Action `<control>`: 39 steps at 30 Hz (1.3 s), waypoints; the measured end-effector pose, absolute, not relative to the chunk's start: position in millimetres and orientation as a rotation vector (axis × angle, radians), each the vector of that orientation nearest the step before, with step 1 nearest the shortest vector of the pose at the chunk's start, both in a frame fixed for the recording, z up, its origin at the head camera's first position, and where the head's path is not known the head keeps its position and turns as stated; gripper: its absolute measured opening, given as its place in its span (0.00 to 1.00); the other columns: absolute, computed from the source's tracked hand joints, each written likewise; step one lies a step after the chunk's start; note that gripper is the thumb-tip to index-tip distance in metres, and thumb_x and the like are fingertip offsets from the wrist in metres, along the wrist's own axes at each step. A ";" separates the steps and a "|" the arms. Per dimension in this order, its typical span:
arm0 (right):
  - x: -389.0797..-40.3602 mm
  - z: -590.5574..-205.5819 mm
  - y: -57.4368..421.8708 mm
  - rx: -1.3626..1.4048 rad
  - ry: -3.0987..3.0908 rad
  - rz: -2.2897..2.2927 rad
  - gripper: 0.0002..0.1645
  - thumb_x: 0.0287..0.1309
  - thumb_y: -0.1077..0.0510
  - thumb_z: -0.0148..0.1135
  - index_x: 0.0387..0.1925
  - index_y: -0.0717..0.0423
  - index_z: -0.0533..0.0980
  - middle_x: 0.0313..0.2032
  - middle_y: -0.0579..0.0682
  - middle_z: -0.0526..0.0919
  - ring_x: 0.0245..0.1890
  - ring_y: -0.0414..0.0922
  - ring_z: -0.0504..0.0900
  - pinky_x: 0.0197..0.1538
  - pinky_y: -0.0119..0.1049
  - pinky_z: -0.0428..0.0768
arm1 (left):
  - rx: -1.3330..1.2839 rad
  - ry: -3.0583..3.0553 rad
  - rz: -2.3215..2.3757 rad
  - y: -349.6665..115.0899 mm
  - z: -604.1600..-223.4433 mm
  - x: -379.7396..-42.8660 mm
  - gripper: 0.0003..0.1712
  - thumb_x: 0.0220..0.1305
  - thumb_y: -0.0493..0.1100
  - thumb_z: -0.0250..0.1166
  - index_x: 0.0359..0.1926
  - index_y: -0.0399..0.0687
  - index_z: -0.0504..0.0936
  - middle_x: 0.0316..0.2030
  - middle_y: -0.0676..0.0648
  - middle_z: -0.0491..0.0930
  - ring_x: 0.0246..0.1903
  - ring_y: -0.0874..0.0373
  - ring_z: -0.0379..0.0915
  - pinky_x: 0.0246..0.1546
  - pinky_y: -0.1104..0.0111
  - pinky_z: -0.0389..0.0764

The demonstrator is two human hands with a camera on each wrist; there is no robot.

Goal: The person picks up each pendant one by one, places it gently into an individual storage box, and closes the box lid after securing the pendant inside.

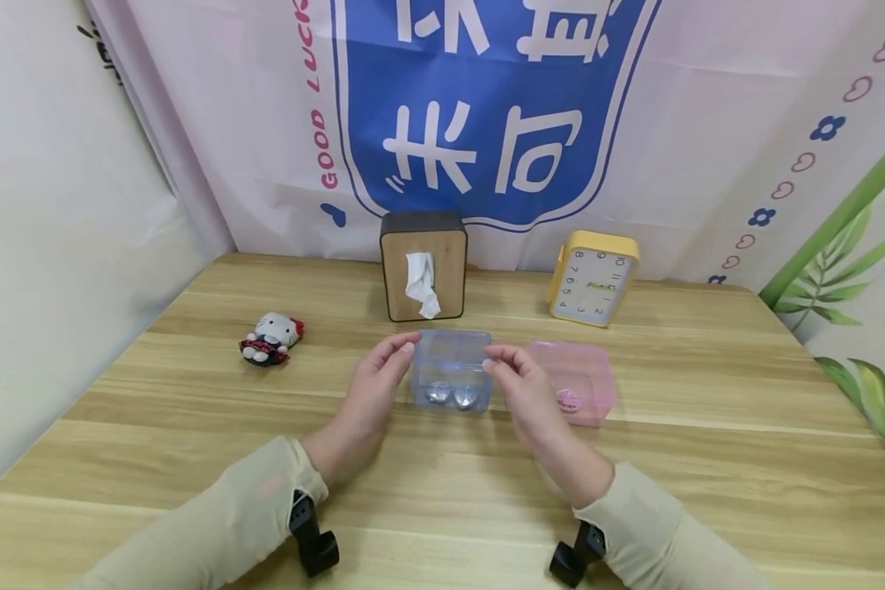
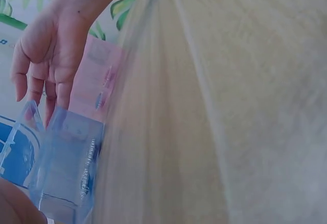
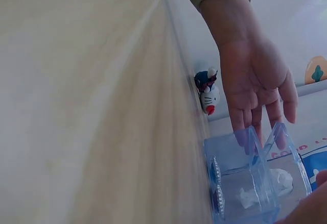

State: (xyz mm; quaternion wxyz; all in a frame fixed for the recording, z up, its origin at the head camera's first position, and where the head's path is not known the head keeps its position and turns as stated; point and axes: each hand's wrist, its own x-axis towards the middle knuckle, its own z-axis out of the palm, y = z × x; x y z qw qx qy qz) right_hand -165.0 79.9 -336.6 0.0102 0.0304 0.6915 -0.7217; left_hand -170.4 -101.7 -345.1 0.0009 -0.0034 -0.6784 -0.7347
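A clear blue plastic box (image 1: pixel 451 395) stands on the table with its lid (image 2: pixel 21 143) raised at a slant. Inside lie two round, shiny things with ridged edges (image 3: pixel 217 188), like bottle caps. My left hand (image 1: pixel 374 381) is at the lid's left side, its fingers nearly straight and fingertips at the corner. On the opposite side, my right hand (image 1: pixel 525 392) has its fingertips at the lid's edge, fingers extended and the thumb apart from them in the left wrist view. A clear pink box (image 1: pixel 597 385) is just right of my right hand, holding a round ridged piece (image 1: pixel 568 401).
Behind the blue box stands a wood-fronted tissue box (image 1: pixel 446 279) with a tissue hanging out. A yellow clock (image 1: pixel 593 279) is turned on its side at the back right. A small cat doll (image 1: pixel 271 338) sits on the left of the wooden table (image 1: pixel 192 426).
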 end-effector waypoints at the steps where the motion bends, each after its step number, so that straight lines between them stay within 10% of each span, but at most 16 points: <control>1: -164.0 -337.1 79.2 0.097 2.157 -2.255 0.20 0.58 0.67 0.51 0.52 0.71 0.68 0.50 0.61 0.72 0.48 0.44 0.71 0.61 0.38 0.69 | -0.010 -2.144 -2.288 -101.1 -346.0 -170.2 0.20 0.67 0.41 0.51 0.57 0.36 0.71 0.57 0.37 0.70 0.59 0.52 0.62 0.66 0.58 0.58; 39: -153.2 -350.3 72.5 0.133 2.234 -2.213 0.20 0.57 0.72 0.47 0.52 0.70 0.69 0.55 0.63 0.70 0.56 0.53 0.69 0.64 0.44 0.69 | 0.009 -1.943 -2.287 -84.2 -371.4 -156.7 0.21 0.58 0.24 0.49 0.54 0.26 0.69 0.64 0.37 0.61 0.67 0.49 0.53 0.68 0.64 0.56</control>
